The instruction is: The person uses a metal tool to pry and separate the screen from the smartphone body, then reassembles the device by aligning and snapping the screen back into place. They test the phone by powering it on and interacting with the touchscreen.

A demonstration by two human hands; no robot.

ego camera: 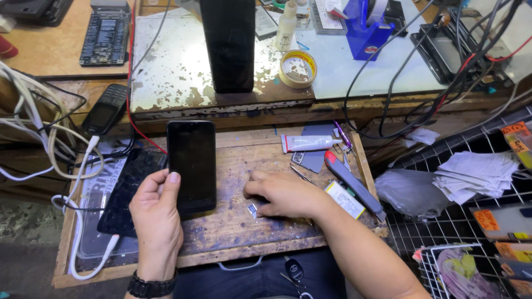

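Observation:
My left hand (pixel 156 213) grips the lower edge of a black smartphone (pixel 192 164), held upright over the worn wooden work board (pixel 244 221), its dark screen facing me. My right hand (pixel 285 195) rests palm down on the board, fingers curled, right beside a tiny silver card tray (pixel 252 210) that lies just under the fingertips. A black watch sits on my left wrist.
A cracked dark screen panel (pixel 124 191) lies left of the phone. A white glue tube (pixel 307 143), a utility knife (pixel 354 185), tweezers and a small card lie at the right. Behind stand a tall black phone (pixel 228 44), a tape roll (pixel 297 68), a blue tape dispenser (pixel 366 27) and cables.

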